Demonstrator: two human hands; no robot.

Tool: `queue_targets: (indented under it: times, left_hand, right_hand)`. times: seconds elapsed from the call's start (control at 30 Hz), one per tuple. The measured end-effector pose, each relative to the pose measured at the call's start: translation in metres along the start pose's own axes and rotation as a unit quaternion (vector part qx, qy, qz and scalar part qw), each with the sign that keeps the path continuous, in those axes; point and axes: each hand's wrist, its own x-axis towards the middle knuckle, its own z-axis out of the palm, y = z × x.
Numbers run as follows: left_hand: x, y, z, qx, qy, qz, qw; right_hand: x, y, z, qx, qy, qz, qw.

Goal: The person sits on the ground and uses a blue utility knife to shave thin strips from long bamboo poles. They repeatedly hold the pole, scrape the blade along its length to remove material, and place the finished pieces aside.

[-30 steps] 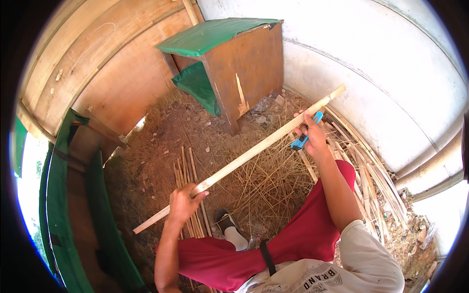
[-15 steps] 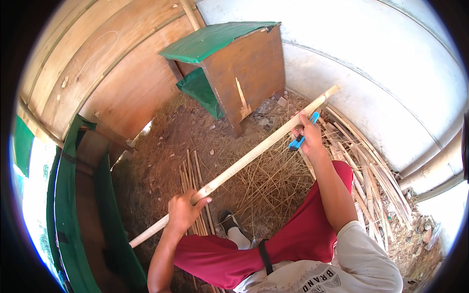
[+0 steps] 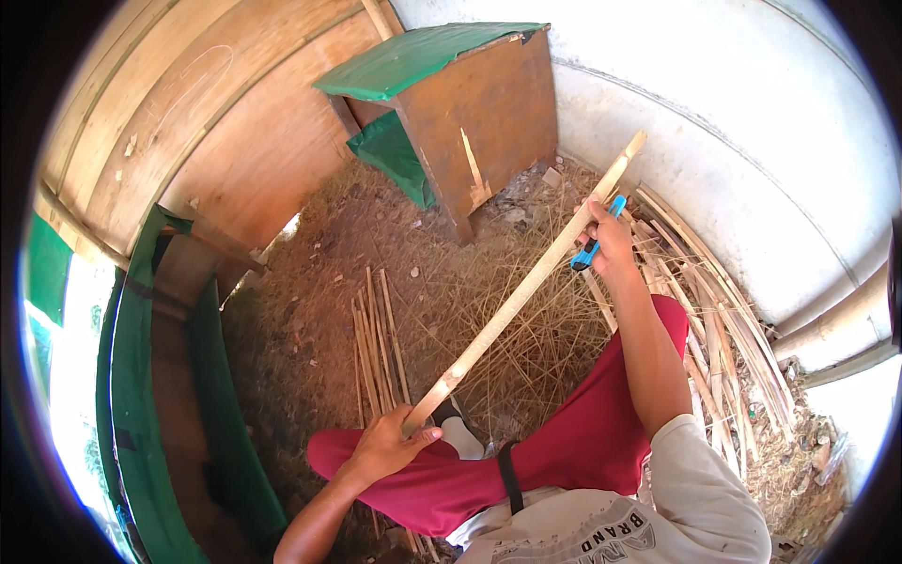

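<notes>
A long pale bamboo strip [image 3: 512, 305] slants across in front of me, its far end up to the right. Near its lower end my left hand [image 3: 390, 444] is closed around it; the strip beyond that hand is hidden. My right hand [image 3: 611, 242] grips the upper part, and a blue utility knife [image 3: 584, 256] is held in the same hand beside the strip. I cannot make out the knife's blade. Below the strip, thin straw-like shavings [image 3: 526, 343] lie heaped on the dirt floor by my legs.
Several split bamboo strips [image 3: 719, 348] are piled at my right along the white wall [image 3: 695, 169]. More thin strips [image 3: 376, 348] lie on the ground left of centre. A brown wooden box [image 3: 498, 122] with a green cover stands ahead; a green-draped wooden structure [image 3: 150, 404] is at my left.
The bamboo strip has tilted more steeply. My left hand has moved right and down with it, and the long piece that stuck out past that hand no longer shows. My right hand still holds the utility knife.
</notes>
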Motion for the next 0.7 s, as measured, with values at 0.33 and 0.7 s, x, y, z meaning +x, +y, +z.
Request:
queue_targets:
  times: [0.33,0.7]
  left_hand:
    - [0.021,-0.003,0.043,-0.118,0.082,-0.037,0.989]
    - [0.078,-0.004,0.091,-0.324,0.118,-0.055,0.937]
  right_hand:
    - [-0.014,0.044,0.007,-0.389,-0.039,-0.246,0.887]
    - [-0.115,0.081,0.022,-0.635,-0.325,-0.264,0.649]
